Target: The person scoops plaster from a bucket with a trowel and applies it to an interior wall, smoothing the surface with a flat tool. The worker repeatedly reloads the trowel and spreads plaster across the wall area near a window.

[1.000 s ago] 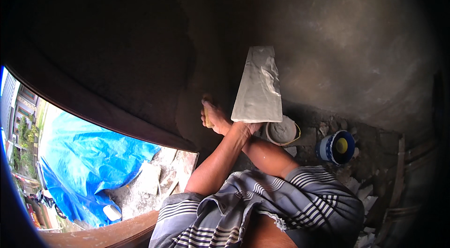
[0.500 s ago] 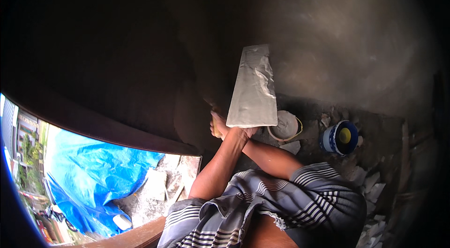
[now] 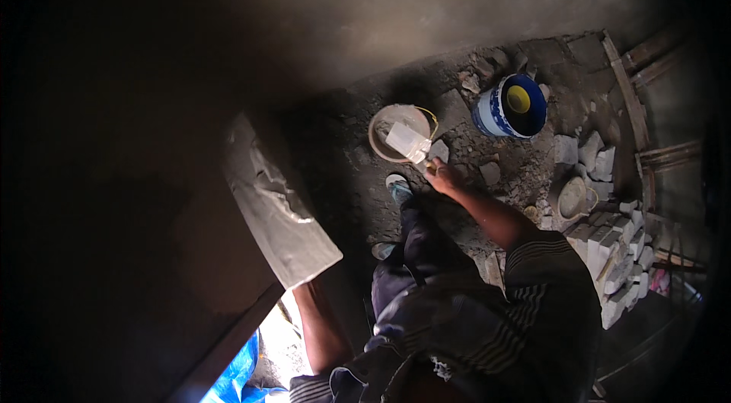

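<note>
right hand (image 3: pixel 444 175) clamped on a trowel (image 3: pixel 407 142) over a bucket (image 3: pixel 401 131), left hand hidden behind a plaster board (image 3: pixel 278 205), rubble floor (image 3: pixel 502 152)

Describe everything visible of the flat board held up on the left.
The plaster board is a long, flat, pale grey rectangle, smeared with a ridged layer of wet-looking grey plaster. It tilts, its near end lower right, in front of the dark wall. The left forearm rises beneath it; the left hand itself is hidden behind it. Nothing else touches it.
</note>
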Motion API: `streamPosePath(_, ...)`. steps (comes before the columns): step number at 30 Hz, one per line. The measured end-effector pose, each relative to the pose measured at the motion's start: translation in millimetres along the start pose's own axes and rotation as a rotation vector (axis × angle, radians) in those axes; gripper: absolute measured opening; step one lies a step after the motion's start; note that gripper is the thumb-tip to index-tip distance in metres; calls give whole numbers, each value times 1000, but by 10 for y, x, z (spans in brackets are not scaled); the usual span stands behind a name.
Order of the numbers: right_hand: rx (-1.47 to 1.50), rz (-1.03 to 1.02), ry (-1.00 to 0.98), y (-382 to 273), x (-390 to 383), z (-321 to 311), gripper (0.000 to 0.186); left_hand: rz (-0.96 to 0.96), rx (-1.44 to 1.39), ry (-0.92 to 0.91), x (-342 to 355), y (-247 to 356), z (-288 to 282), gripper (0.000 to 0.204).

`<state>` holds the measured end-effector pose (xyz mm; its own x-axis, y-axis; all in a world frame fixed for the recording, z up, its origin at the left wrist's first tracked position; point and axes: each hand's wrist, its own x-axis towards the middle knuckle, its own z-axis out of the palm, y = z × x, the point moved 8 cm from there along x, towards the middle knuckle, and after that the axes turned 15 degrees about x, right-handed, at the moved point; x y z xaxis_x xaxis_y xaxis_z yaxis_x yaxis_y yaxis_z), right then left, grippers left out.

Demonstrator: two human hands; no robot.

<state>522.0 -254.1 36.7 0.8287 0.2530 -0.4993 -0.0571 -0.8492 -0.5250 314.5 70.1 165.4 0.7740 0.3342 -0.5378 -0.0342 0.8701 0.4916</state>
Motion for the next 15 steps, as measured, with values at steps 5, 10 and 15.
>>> streamPosePath(5,-292,-94,11,254,988,-31,30,-58,-2,178,277,-298,-882,47)
streamPosePath(10,-529,-135,-5,429,2318,426,19,-103,-24,341,519,-707,-1661,48)
streamPosePath(15,-544,2,14,874,3166,1064,14,-151,-17,433,820,-1064,-2294,50)
